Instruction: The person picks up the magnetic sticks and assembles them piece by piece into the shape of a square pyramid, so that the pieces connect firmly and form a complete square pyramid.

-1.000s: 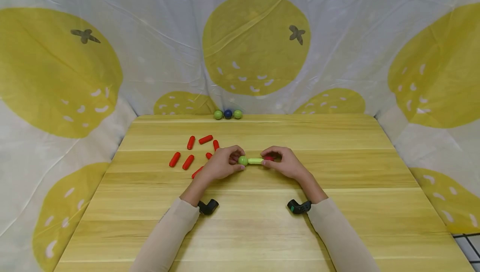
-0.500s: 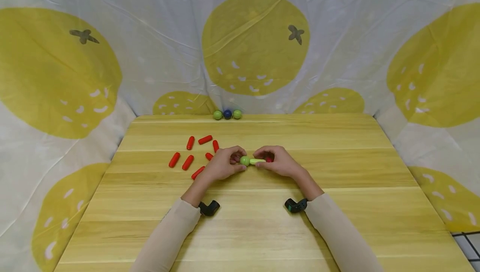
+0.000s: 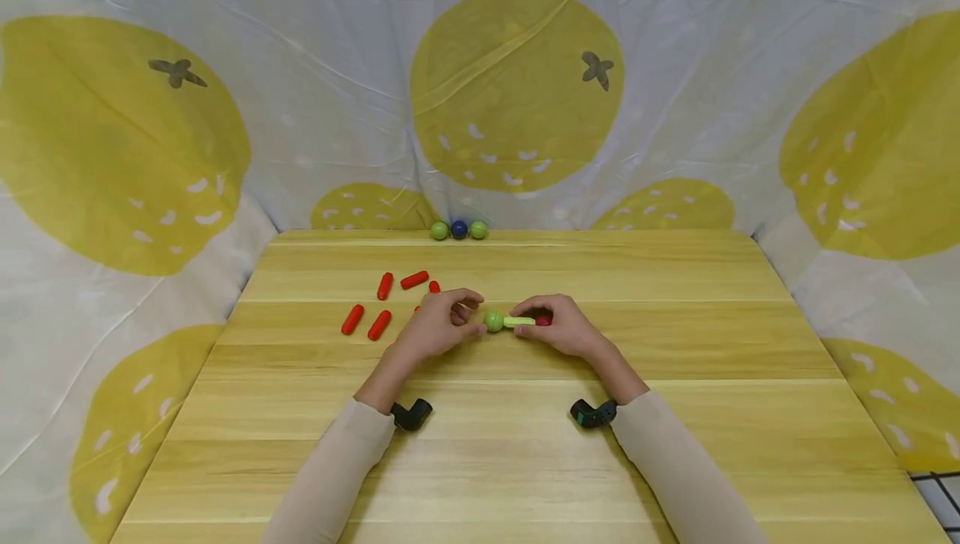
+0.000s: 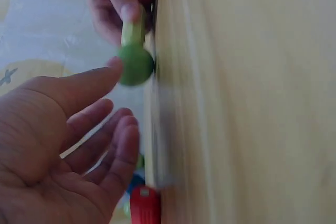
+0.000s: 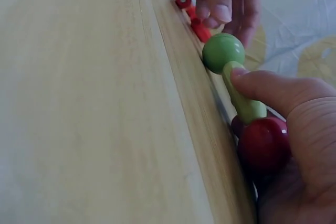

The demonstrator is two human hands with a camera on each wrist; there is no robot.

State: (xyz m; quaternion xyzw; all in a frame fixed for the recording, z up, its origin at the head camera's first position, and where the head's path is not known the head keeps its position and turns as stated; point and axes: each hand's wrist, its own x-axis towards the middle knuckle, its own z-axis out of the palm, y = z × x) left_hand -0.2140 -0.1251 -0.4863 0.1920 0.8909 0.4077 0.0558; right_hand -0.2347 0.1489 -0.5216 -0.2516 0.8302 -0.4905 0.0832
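My right hand [image 3: 557,324] pinches a yellow-green stick [image 5: 239,90] between thumb and fingers. A shiny green ball [image 5: 223,52] sits on the stick's left end, and a dark red ball [image 5: 264,144] is at its right end, inside the curve of the hand. Beside the green ball, my left hand [image 3: 444,324] holds nothing; its fingers are loosely bent and spread from the thumb. In the left wrist view the thumb tip [image 4: 115,65] overlaps the edge of that green ball. The right fingers behind the stick are partly hidden.
Several red sticks [image 3: 379,325] lie scattered on the wooden table [image 3: 495,461] at the left, some partly covered by the left hand. Two green balls and a blue ball [image 3: 459,230] stand in a row at the back edge, against a fruit-patterned cloth [image 3: 517,94].
My left hand has let go of the green ball and drawn back left, its fingers loosening. The right hand has shifted left along the stick, showing more of the red ball.
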